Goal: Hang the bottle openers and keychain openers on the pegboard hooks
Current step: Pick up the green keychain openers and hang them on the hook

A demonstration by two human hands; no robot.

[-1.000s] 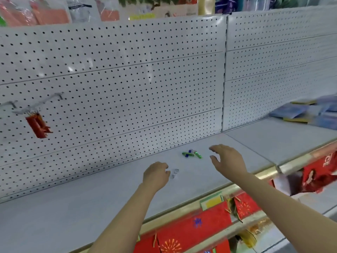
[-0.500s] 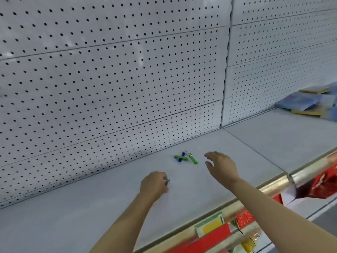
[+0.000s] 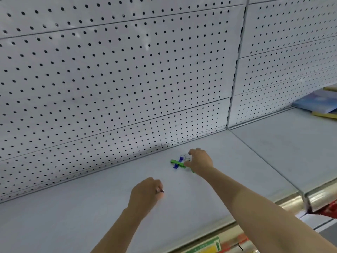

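A small pile of keychain openers lies on the grey shelf (image 3: 73,216) near the pegboard (image 3: 118,79): a green opener (image 3: 176,163) across a blue opener (image 3: 177,162), with metal rings behind. My right hand (image 3: 199,160) rests on the pile's right end, fingers curled down over the green opener's tip and the rings. My left hand (image 3: 145,193) hovers lower left, closed around a small silver metal piece (image 3: 160,190) that sticks out at the fingertips. No pegboard hooks show in this view.
A vertical slotted upright (image 3: 235,70) splits the pegboard into two bays. Blue and yellow flat packs (image 3: 317,105) lie on the right bay's shelf. A gold price rail (image 3: 291,201) with a green-yellow label (image 3: 206,247) runs along the shelf's front edge.
My view has tilted down and closer, dropping the red hung item and hooks out of sight. My right hand has reached forward onto the green and blue openers. My left hand stays closed on the silver piece.
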